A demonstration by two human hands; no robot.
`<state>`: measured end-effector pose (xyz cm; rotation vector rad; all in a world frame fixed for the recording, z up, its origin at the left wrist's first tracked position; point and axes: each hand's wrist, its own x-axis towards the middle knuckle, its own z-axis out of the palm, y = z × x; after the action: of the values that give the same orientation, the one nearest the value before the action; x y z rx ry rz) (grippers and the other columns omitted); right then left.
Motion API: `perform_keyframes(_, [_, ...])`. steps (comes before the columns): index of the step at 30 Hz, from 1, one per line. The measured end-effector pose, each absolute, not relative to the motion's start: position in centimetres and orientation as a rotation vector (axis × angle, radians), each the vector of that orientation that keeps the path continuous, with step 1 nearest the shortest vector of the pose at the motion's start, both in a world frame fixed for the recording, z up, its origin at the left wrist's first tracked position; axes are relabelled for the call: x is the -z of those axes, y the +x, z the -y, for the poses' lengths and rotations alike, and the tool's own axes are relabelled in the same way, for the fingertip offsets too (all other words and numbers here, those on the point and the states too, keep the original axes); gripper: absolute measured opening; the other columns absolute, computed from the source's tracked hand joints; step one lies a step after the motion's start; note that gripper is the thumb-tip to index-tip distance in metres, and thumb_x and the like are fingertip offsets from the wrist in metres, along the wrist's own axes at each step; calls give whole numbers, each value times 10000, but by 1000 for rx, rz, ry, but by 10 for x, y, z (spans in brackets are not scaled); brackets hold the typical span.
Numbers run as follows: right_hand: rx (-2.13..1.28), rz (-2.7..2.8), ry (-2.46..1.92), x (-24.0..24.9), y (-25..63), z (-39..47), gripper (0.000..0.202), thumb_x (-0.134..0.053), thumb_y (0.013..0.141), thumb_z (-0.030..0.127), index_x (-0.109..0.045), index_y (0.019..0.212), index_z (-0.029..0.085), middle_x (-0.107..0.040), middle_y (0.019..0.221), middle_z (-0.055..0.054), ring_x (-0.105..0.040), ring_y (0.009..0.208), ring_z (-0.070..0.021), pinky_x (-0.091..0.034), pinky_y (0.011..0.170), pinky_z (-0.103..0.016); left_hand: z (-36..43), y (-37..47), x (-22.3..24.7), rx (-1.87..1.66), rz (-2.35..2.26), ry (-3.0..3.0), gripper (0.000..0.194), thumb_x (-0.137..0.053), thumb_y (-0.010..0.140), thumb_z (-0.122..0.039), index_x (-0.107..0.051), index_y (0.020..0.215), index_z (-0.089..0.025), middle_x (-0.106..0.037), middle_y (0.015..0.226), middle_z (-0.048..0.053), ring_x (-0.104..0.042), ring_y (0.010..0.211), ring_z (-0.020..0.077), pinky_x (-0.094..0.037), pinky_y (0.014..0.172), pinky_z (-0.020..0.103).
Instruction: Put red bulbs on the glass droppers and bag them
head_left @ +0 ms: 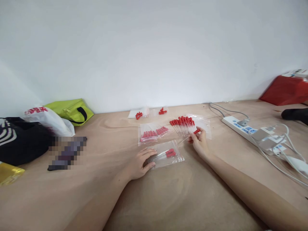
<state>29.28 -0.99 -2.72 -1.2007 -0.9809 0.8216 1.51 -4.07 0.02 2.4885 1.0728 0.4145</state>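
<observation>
My right hand pinches a thin pale stick with a red handle, its bare end pointing left toward a clear zip bag. That bag lies flat in front of me with a few red-handled sticks inside. Across the bag's left end rests my left hand, fingers stretched and thumb apart. Just beyond my right hand, a fanned row of loose red-handled sticks lies beside more clear bags. Filled bags with several red-handled sticks overlap behind the front bag.
Near the wall are two bags with small red pieces. A white power strip with chargers and cables stands right, a red bag behind it. At left are a lime bag, a white plastic bag and a black bag.
</observation>
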Motion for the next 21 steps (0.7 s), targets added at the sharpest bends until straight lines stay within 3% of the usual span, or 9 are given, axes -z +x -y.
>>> perform_keyframes(8, [-1027, 888, -1128, 30, 279, 13, 430, -548, 683, 377, -294, 1009, 255, -528, 670, 57, -554, 541, -123, -487, 549, -292, 43, 16, -4, -389, -1127, 2471, 386, -455, 847, -329, -443, 1221, -236, -490, 1267, 36, -392, 1209, 206, -287, 1042, 427])
perform_keyframes(14, [-1222, 832, -1073, 27, 268, 21, 297, -521, 725, 420, -334, 884, 252, -569, 663, 40, -611, 609, -140, -520, 616, -328, 43, 15, -2, -378, -1168, 2448, 414, -463, 840, -343, -431, 1237, -232, -466, 1291, 50, -356, 1234, 236, -319, 1020, 437])
perform_keyframes(21, [-1280, 829, -1070, 25, 259, 26, 437, -630, 625, 430, -302, 851, 248, -571, 607, 76, -595, 526, -126, -502, 555, -294, 42, 15, -2, -357, -1176, 2447, 416, -462, 840, -331, -430, 1238, -216, -461, 1295, 60, -355, 1234, 241, -312, 1023, 449])
